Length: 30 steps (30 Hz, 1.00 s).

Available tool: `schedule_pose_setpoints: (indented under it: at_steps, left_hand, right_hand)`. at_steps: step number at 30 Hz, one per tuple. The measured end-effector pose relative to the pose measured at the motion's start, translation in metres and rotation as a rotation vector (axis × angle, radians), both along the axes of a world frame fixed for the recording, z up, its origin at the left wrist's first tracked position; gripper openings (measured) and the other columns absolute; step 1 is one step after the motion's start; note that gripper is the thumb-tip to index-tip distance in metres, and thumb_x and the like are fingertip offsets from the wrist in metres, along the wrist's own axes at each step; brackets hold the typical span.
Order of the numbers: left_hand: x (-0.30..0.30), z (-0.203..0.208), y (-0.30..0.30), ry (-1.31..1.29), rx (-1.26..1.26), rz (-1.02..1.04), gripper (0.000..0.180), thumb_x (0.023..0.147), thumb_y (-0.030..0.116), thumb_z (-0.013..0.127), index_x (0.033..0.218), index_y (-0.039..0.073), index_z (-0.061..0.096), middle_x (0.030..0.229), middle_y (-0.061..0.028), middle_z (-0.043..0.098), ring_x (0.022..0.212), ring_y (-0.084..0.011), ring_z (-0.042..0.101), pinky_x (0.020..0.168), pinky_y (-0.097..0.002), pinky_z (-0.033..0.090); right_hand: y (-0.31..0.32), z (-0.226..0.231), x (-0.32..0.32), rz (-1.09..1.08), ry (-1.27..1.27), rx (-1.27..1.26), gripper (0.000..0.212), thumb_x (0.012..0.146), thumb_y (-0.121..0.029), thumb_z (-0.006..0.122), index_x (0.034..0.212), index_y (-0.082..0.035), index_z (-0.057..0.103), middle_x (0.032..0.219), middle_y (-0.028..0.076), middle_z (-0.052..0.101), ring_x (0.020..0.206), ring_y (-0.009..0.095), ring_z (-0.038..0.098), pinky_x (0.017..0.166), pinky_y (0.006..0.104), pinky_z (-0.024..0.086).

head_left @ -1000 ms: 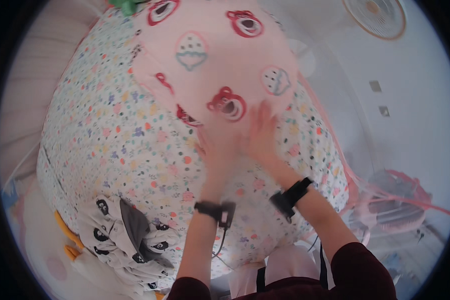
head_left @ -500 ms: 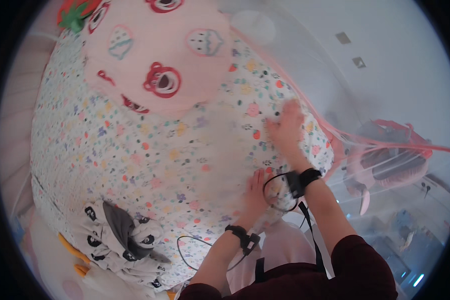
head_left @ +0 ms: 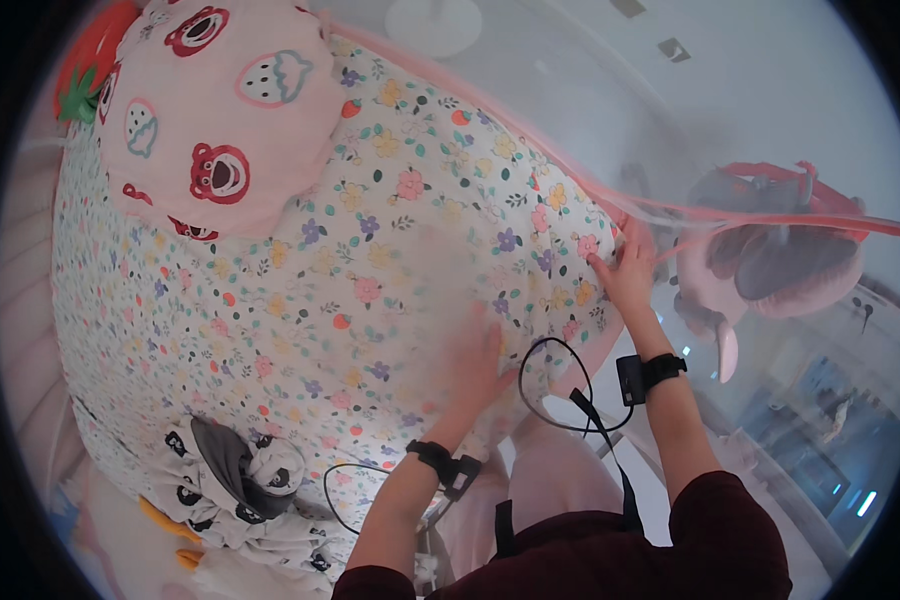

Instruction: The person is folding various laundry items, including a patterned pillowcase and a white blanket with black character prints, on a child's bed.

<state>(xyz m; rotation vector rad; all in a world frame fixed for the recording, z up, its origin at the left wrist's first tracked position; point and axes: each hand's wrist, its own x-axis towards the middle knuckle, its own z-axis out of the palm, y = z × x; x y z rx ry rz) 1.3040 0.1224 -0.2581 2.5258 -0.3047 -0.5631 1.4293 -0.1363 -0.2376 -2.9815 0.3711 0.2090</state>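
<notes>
A white floral bed sheet covers the bed and shows soft wrinkles. My left hand lies on the sheet near its close side, fingers stretched out and slightly blurred. At the right edge of the bed, my right hand rests against the sheet with its thumb apart from the fingers. Some of its fingers reach over the edge, where they are partly hidden. Both wrists wear black straps with small boxes and cables.
A pink pillow with bear prints lies at the far left, beside a strawberry-shaped cushion. Crumpled white-and-grey cloth sits at the near left. Sheer pink netting runs along the right side; a pink-grey bag hangs beyond it.
My right hand has slid from the sheet's surface to the bed's right edge. The left hand has moved slightly left. The view has shifted, so the pillow appears further left.
</notes>
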Motion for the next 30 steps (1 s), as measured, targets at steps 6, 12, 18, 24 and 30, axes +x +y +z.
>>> schedule_pose_setpoints:
  at_steps: [6, 12, 18, 24, 30]
  left_hand:
    - [0.001, -0.004, -0.020, -0.072, -0.038, -0.006, 0.080, 0.067, 0.043, 0.066, 0.130, 0.002, 0.035, 0.138, -0.0254, 0.022, 0.128, -0.0384, 0.019, 0.101, -0.0570, 0.011]
    - [0.015, 0.003, -0.041, -0.117, -0.036, -0.052, 0.075, 0.071, 0.042, 0.063, 0.131, 0.009, 0.035, 0.139, -0.0232, 0.021, 0.130, -0.0377, 0.016, 0.101, -0.0568, 0.008]
    - [-0.009, -0.013, -0.072, -0.059, -0.124, -0.149, 0.075, 0.068, 0.045, 0.063, 0.132, 0.020, 0.035, 0.142, -0.0144, 0.020, 0.133, -0.0301, 0.014, 0.104, -0.0517, 0.008]
    - [-0.020, -0.010, -0.063, -0.159, -0.121, -0.291, 0.069, 0.066, 0.038, 0.064, 0.128, 0.019, 0.040, 0.142, -0.0119, 0.023, 0.133, -0.0248, 0.018, 0.107, -0.0394, 0.013]
    - [0.036, 0.017, 0.039, 0.443, -0.042, 0.087, 0.061, 0.072, 0.025, 0.064, 0.123, 0.001, 0.041, 0.135, -0.0205, 0.030, 0.129, -0.0331, 0.022, 0.104, -0.0450, 0.018]
  right_hand:
    - [-0.027, -0.036, -0.001, 0.071, 0.226, 0.192, 0.033, 0.080, -0.028, 0.054, 0.104, -0.005, 0.056, 0.067, 0.016, 0.059, 0.066, 0.033, 0.059, 0.064, 0.0409, 0.045]
    - [-0.045, 0.005, 0.024, -0.124, 0.246, 0.211, 0.029, 0.080, -0.012, 0.046, 0.108, -0.006, 0.050, 0.083, 0.016, 0.059, 0.078, 0.032, 0.058, 0.072, 0.0414, 0.044]
    - [-0.039, -0.032, 0.032, -0.033, 0.036, 0.303, 0.041, 0.074, -0.006, 0.053, 0.115, -0.006, 0.048, 0.110, 0.017, 0.052, 0.104, 0.035, 0.047, 0.089, 0.0418, 0.037]
    - [0.141, 0.014, 0.055, 0.591, -0.195, 0.448, 0.057, 0.069, -0.008, 0.060, 0.123, -0.007, 0.043, 0.130, 0.019, 0.036, 0.119, 0.037, 0.036, 0.097, 0.0429, 0.031]
    - [0.229, -0.033, 0.062, 0.814, -0.091, 0.275, 0.060, 0.075, -0.030, 0.060, 0.128, -0.010, 0.040, 0.137, 0.014, 0.030, 0.130, 0.031, 0.022, 0.100, 0.0577, 0.017]
